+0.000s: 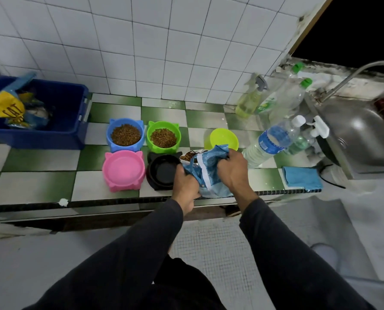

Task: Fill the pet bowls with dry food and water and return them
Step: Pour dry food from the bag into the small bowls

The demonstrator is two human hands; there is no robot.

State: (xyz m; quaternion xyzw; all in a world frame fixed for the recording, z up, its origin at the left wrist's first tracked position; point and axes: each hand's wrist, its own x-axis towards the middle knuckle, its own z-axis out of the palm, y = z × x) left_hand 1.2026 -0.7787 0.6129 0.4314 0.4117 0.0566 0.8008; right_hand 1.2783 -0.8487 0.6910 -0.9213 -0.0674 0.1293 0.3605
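On the green-and-white checked counter point(41, 182) stand cat-shaped bowls. The blue bowl point(125, 134) and the green bowl point(163, 136) hold brown kibble. In front of them the pink bowl point(123, 170) and the black bowl point(163, 171) hold none. A round lime bowl point(223, 138) stands behind the bag. My left hand point(185, 186) and my right hand point(233, 169) both grip a blue kibble bag point(209, 175), its open mouth tilted left beside the black bowl with kibble showing inside.
A blue bin point(68, 121) with pet food bags sits at the far left. To the right are a water bottle point(268, 142), a spray bottle point(250, 100), more bottles, a blue cloth point(302, 177) and a steel sink point(361, 135) with a tap.
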